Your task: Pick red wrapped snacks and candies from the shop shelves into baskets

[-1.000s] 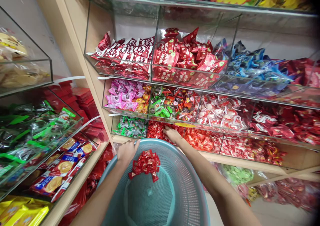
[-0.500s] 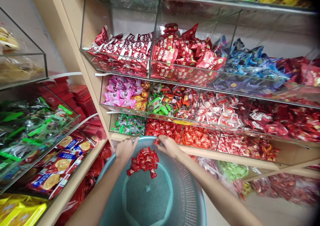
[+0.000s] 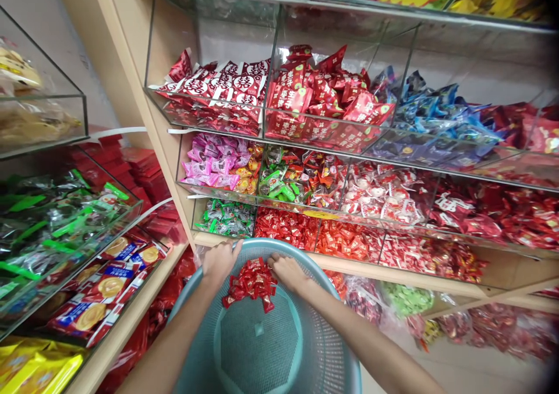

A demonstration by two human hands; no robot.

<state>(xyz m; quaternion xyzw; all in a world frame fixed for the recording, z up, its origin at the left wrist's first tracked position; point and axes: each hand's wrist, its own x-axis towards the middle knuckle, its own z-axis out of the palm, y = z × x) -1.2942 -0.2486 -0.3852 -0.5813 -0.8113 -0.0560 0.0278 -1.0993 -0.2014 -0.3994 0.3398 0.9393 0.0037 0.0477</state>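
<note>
A round teal plastic basket (image 3: 305, 347) is held in front of me, tilted toward the shelves. My left hand (image 3: 219, 262) grips its far rim, fingers curled over the edge. A small heap of red wrapped candies (image 3: 251, 282) lies inside near that rim. My right hand (image 3: 287, 270) rests palm down inside the basket, right beside the heap, fingers bent; I cannot see if anything is under them. Just beyond the rim is the clear bin of red candies (image 3: 286, 228) on the lowest shelf.
Clear acrylic bins fill the wooden shelves: green-wrapped sweets (image 3: 227, 219), pink ones (image 3: 212, 164), red packets (image 3: 227, 91) and blue ones (image 3: 437, 117). To the left stand more bins with biscuit packs (image 3: 105, 289). Bagged sweets (image 3: 406, 298) lie under the bottom shelf.
My right hand came out of the red candy bin, passed over the basket rim and dropped down beside the heap. The left hand stayed on the rim.
</note>
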